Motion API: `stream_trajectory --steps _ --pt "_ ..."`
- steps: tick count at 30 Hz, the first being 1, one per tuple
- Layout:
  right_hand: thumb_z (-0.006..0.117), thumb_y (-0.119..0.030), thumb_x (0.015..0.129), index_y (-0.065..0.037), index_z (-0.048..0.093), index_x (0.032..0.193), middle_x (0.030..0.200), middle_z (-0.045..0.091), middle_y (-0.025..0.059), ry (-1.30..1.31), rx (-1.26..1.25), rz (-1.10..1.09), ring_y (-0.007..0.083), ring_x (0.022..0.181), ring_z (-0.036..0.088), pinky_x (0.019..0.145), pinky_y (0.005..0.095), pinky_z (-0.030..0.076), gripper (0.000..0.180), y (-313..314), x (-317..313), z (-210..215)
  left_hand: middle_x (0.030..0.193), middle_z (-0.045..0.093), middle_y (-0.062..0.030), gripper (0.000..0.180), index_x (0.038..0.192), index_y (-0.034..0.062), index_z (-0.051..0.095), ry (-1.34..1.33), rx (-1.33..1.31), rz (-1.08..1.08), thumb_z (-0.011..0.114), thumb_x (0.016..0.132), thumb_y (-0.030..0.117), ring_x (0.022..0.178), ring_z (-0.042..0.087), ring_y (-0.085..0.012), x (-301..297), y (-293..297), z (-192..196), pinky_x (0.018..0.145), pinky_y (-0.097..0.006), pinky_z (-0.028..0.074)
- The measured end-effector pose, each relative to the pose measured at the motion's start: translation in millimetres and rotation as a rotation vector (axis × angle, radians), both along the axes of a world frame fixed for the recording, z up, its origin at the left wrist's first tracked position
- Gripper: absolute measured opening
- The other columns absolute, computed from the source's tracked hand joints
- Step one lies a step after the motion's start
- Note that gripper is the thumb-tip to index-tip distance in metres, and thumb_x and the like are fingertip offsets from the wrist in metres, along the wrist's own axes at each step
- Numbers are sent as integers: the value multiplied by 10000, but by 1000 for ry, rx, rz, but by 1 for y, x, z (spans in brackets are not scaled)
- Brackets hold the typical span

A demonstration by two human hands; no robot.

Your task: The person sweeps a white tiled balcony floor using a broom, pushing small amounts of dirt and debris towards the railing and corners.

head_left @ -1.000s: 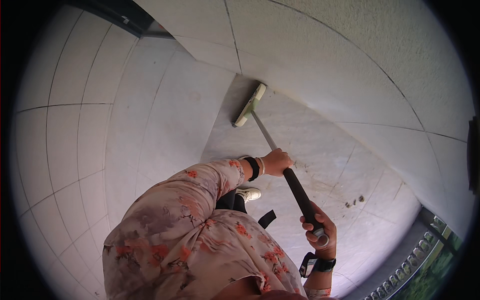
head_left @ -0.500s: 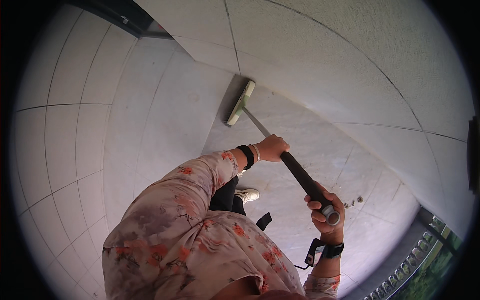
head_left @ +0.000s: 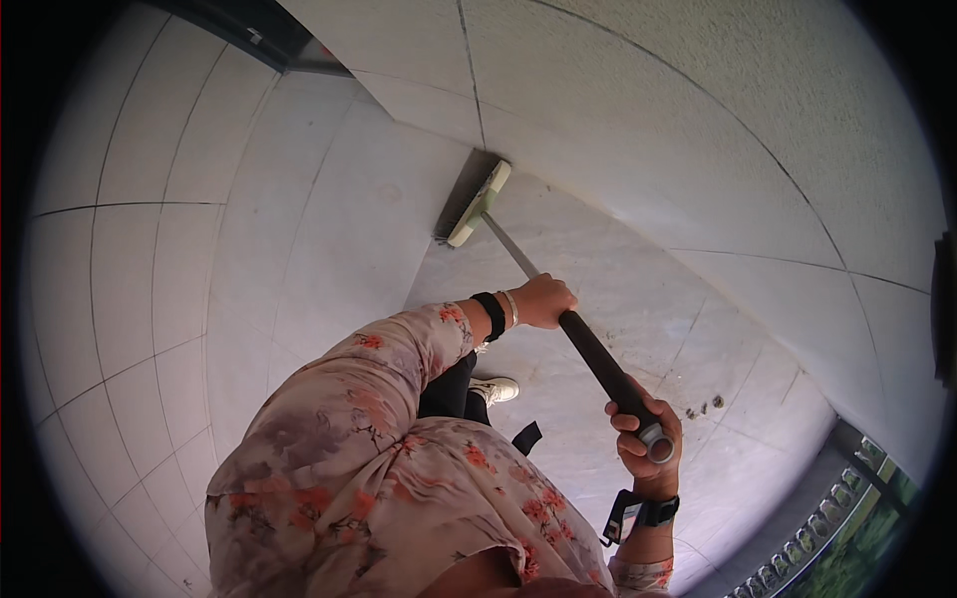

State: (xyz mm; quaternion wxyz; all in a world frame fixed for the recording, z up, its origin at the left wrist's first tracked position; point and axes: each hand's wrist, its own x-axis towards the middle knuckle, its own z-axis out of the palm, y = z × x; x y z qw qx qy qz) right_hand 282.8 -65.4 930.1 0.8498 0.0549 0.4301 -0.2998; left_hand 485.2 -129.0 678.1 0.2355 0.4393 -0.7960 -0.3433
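Observation:
Both my hands hold a long-handled push broom (head_left: 477, 204). My left hand (head_left: 543, 299) grips the handle halfway down, where the metal shaft meets the black grip. My right hand (head_left: 646, 439) is closed around the top end of the black grip, close to my body. The broom's pale green head with dark bristles rests on the tiled floor (head_left: 598, 289) at the foot of the wall (head_left: 648, 120), far ahead of me. A black band and a bracelet sit on my left wrist, and a watch on my right. My floral sleeve fills the lower middle.
Large pale tiles cover the wall on the left (head_left: 150, 279) and the floor. A few dark specks of debris (head_left: 703, 407) lie on the floor to the right. My white shoe (head_left: 495, 389) shows below my arm. A railing (head_left: 827, 538) runs along the lower right.
The broom head has slid forward along the floor toward the wall. My left hand has moved up and away with the handle, and my right hand has followed.

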Motion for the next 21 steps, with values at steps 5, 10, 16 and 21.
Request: stream_trajectory --steps 5,10,16,21 --pt "484 -139 903 15 415 1336 986 525 273 -80 129 -55 214 710 552 424 242 448 465 -58 -74 -24 684 614 -75 68 663 114 585 -110 16 18 634 679 159 756 624 -308 -57 -46 -17 683 -451 479" --pt "509 -132 894 17 470 1254 993 516 250 -120 162 -130 188 734 535 462 230 444 391 -140 -125 -25 700 617 -72 58 678 114 591 -136 0 98 630 691 154 779 622 -310 -123 -133 -16 679 -461 480" --pt "483 -125 888 -23 361 1422 1003 519 290 47 5 -50 205 661 532 364 219 382 557 -21 -220 55 654 603 -62 81 653 106 571 -30 -66 -56 630 661 162 741 622 -288 -221 -35 56 626 -434 471" --pt "495 -133 882 -4 429 1352 969 530 283 16 32 -45 209 667 524 400 238 424 492 73 -170 0 657 602 -63 74 660 113 585 -132 -86 6 640 659 162 749 622 -291 -161 71 4 626 -435 469"
